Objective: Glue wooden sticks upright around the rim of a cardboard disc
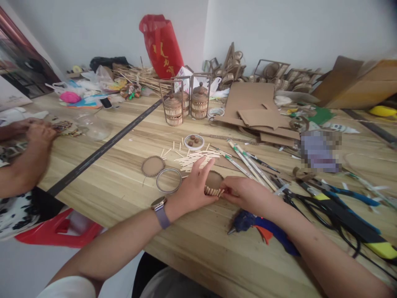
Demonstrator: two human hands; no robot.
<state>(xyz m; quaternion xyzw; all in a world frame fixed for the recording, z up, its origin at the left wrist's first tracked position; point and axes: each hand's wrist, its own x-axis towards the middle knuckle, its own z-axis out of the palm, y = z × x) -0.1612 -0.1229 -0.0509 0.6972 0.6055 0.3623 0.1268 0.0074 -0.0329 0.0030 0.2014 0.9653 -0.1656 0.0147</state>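
Fingers of your left hand [194,192] spread half open, thumb at the near rim of the cardboard disc [214,179] between your hands. Your right hand [240,191] pinches 1 short stick [221,193] there; the glue gun [246,221] lies near your right forearm.

- Left forearm [120,244]: rises from lower left toward frame centre.
- Left hand [194,188]: at centre, two fingers raised and spread, thumb extended rightward.
- Right forearm [316,236]: enters from lower right.
- Right hand [240,192]: right of centre, fingers bent, fingertips drawn together.
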